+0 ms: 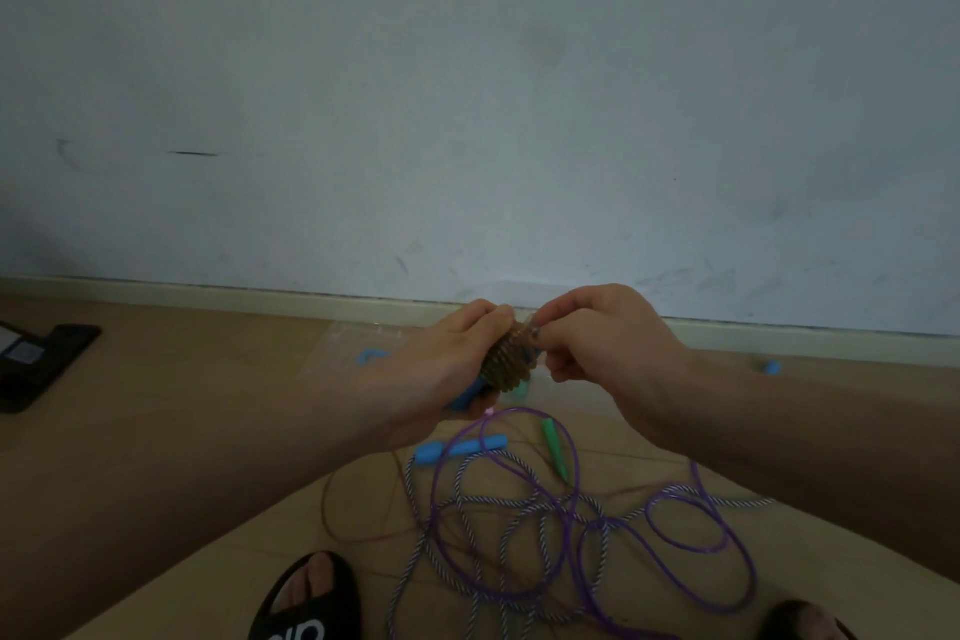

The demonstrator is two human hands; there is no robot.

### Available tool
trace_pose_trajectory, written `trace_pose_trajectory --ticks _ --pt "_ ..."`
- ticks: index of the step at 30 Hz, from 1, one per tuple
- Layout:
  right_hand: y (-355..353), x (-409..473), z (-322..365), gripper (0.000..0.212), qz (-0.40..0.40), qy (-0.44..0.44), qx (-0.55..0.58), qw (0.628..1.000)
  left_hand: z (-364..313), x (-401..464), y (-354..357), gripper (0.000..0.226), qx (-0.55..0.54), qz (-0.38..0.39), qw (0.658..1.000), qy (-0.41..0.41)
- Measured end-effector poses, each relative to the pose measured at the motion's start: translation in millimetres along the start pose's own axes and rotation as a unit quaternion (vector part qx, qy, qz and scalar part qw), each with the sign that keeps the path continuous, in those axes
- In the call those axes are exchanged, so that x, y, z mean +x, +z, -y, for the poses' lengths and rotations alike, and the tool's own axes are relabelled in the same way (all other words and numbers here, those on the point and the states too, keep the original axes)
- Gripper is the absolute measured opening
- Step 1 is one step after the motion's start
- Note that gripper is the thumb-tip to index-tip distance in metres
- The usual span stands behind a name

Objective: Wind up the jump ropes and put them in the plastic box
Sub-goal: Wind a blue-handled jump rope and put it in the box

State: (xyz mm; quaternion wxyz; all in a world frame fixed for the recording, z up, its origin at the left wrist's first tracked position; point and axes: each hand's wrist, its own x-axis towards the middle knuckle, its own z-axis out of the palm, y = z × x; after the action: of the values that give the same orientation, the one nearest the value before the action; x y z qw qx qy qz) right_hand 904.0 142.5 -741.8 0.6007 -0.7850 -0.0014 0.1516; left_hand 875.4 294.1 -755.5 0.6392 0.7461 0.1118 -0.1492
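My left hand [457, 353] grips a brown jump rope wound in tight coils [506, 364] round its blue handles [465, 398]. My right hand [597, 333] pinches the rope's end at the top of the coil. On the floor below lie tangled ropes: a purple one [691, 535], a striped braided one [498, 504] with a blue handle [460, 450], and a thin red one [358, 535]. A green handle [555, 447] lies beside them. The clear plastic box [343, 346] stands behind my hands by the wall, mostly hidden.
A dark flat device [41, 361] lies on the floor at the left. A small blue piece [772, 367] sits by the skirting board at the right. My feet in black slippers [306, 598] are at the bottom edge.
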Motion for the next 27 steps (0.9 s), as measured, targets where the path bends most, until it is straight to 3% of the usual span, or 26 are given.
trace_pose_trajectory --ticks 6,12,21,27 --pt "0 -1 -6 0.022 0.012 -0.030 -0.052 0.998 3 0 -4 0.045 -0.022 0.009 0.999 -0.031" --pt "-6 -1 -1 0.022 0.091 0.027 0.047 0.994 2 2 -7 0.044 -0.042 0.025 0.997 -0.058" --pt "-23 21 -3 0.027 0.200 0.077 0.035 0.976 6 8 -6 0.049 -0.057 0.053 0.992 -0.095" --pt "-25 64 -8 0.018 0.161 0.111 0.010 0.981 10 42 -6 0.059 -0.117 0.036 0.980 -0.157"
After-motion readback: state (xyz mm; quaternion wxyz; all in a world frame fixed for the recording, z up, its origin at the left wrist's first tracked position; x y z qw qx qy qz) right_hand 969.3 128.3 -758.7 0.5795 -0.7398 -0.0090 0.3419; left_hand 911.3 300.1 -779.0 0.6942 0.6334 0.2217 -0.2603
